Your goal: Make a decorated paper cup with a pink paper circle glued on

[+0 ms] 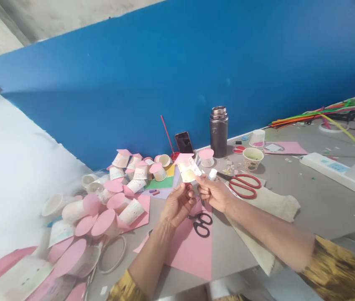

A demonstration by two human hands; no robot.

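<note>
A small paper cup (188, 172) with a pink paper disc on top is raised above the table in front of me. My left hand (179, 205) grips its lower edge between thumb and fingers. Close against the cup's right side, my right hand (214, 191) is closed, with a small white object (213, 174) showing above the fingers; its kind is unclear. Below both hands, black-handled scissors (202, 224) lie on a pink paper sheet (190, 255). Red-handled scissors (244, 186) rest on a beige cloth (274, 207) beside my right wrist.
Many pink-topped paper cups (105, 221) crowd the left side, near a tape ring (112, 254). A dark flask (219, 131) and a phone (183, 142) stand by the blue partition (164, 75). Rightward are a patterned cup (252, 159), a power strip (337, 171) and coloured pipe cleaners (315, 113).
</note>
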